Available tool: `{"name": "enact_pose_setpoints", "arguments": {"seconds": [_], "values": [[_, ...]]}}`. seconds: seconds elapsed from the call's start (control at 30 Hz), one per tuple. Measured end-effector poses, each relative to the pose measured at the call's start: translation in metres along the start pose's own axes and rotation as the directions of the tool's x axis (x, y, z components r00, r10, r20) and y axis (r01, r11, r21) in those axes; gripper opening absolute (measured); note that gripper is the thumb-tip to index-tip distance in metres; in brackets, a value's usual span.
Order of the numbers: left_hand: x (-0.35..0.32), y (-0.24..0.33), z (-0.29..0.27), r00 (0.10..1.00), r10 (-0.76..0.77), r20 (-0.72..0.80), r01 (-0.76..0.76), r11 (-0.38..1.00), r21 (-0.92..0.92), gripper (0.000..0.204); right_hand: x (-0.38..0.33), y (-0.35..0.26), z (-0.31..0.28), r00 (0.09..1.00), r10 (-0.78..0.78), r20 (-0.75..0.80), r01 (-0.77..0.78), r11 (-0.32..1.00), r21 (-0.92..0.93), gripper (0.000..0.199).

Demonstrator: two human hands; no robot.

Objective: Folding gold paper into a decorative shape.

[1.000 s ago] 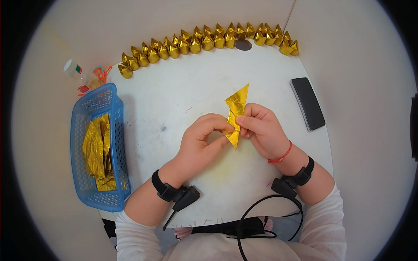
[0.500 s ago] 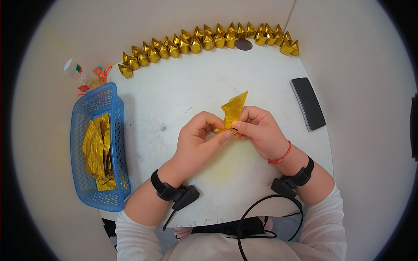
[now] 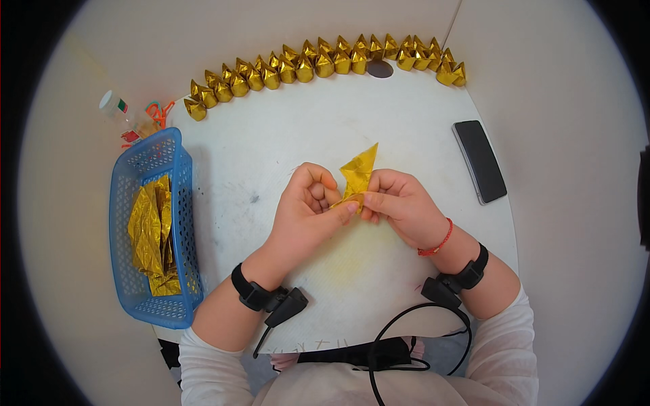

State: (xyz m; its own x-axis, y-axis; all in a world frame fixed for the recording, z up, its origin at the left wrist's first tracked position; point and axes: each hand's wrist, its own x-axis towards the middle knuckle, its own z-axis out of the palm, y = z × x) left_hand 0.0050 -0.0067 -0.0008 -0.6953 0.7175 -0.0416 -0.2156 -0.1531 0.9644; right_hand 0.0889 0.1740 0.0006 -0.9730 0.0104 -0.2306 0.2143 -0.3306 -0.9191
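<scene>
A folded piece of gold foil paper (image 3: 359, 172) is pinched between both hands above the middle of the white table (image 3: 284, 135). My left hand (image 3: 308, 213) grips its lower left corner with thumb and forefinger. On the right side my right hand (image 3: 399, 206) holds the same lower edge, fingers curled. The paper's pointed tip sticks up and away from me. Each wrist wears a black band with a small device.
A curved row of several finished gold paper ingots (image 3: 318, 64) lines the table's far edge. A blue plastic basket (image 3: 152, 230) with gold foil sheets stands at the left. A black phone (image 3: 479, 161) lies at the right. A small bottle (image 3: 114, 108) and orange scissors (image 3: 157, 111) sit far left.
The gold paper has shifted slightly left and turned, its tip now more upright. My left fingers have closed over its lower corner, where they earlier held it more loosely.
</scene>
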Motion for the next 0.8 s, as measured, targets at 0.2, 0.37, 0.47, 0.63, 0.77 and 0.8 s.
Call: {"name": "enact_pose_setpoints", "arguments": {"seconds": [0.2, 0.37, 0.47, 0.63, 0.77, 0.8], "values": [[0.0011, -0.0002, -0.0006, 1.0, -0.005, 0.003, 0.005, 1.0, -0.009, 0.032, 0.0, -0.0006, 0.0011, 1.0, -0.02, 0.005, 0.02, 0.994, -0.104, 0.014], [0.0007, 0.0002, -0.0013, 1.0, -0.019, 0.019, 0.02, 0.999, -0.025, 0.033, 0.0003, -0.0023, 0.0043, 0.996, -0.027, -0.08, 0.011, 0.98, -0.198, 0.016], [0.0007, -0.0028, -0.0035, 0.998, 0.048, 0.043, -0.048, 0.999, 0.009, 0.032, -0.0001, -0.0028, 0.0025, 0.996, -0.037, -0.076, 0.026, 0.99, -0.141, 0.017], [0.0006, -0.0012, -0.0051, 0.999, 0.026, 0.046, -0.028, 0.999, 0.035, 0.028, 0.0, -0.0022, 0.001, 0.996, -0.046, -0.081, 0.038, 0.995, -0.096, 0.017], [0.0004, -0.0023, -0.0065, 0.997, 0.053, 0.056, -0.054, 0.998, 0.017, 0.028, 0.0, -0.0018, 0.0007, 0.996, -0.04, -0.081, 0.03, 0.992, -0.125, 0.018], [0.0001, -0.0008, -0.0058, 0.998, 0.046, 0.05, -0.047, 0.999, 0.025, 0.03, -0.0001, -0.0016, 0.0003, 0.996, -0.047, -0.075, 0.037, 0.99, -0.135, 0.018]]}}
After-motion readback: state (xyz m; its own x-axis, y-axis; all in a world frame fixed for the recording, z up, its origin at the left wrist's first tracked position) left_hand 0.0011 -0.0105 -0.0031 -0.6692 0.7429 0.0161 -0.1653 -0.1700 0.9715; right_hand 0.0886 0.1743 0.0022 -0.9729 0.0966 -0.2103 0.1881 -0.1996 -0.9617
